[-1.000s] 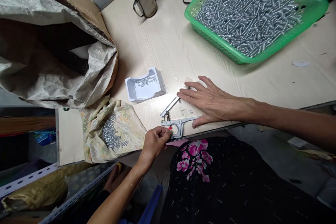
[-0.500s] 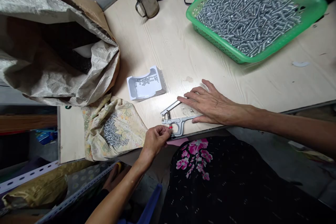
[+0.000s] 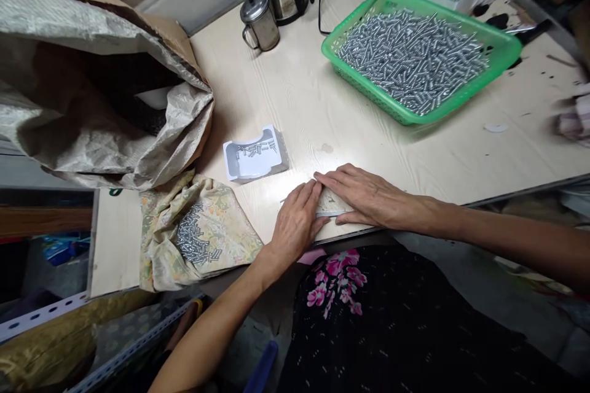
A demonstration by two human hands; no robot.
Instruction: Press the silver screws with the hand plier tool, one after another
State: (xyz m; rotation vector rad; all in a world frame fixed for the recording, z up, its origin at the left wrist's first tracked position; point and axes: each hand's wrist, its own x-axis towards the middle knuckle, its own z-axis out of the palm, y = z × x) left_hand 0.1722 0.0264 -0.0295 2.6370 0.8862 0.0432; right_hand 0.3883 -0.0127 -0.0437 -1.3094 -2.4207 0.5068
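The tool (image 3: 330, 214) is lying by the worktop's (image 3: 295, 92) edge, the left hand (image 3: 295, 221) mostly covering it, grip indeterminable, the right hand (image 3: 374, 199) holding thumb and fingers apart alongside. Uneven pressure near the edge is risking a slip.

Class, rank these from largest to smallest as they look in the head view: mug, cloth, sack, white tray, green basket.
1. Sack, partly cut off
2. Green basket
3. Cloth
4. White tray
5. Mug
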